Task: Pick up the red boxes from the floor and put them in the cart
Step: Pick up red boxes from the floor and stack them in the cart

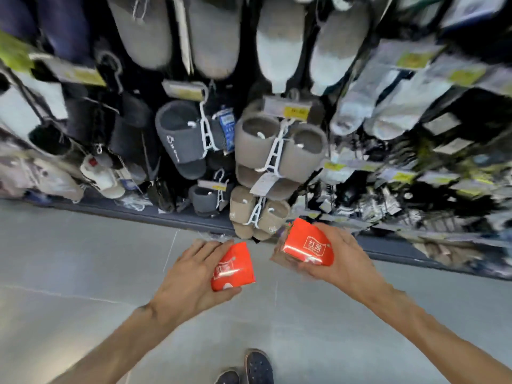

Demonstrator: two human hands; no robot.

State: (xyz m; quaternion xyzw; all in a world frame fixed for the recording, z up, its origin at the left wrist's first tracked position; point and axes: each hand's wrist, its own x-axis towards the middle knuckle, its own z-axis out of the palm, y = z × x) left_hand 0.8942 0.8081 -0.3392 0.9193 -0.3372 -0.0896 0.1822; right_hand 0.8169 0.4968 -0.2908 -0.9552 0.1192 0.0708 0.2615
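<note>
Two red boxes (232, 268) (309, 243) (white lettering), one gripped in each hand (191, 275) (346, 259), fingers (206, 246) curled tight.

red boxes: 2 (233, 268) (308, 243) (one per hand) | hands: 2 (188, 278) (343, 261) | shoes: 2 (259, 367)

open grey floor (83, 259) below, hanging slippers (279, 151) crowding the rack ahead
</note>
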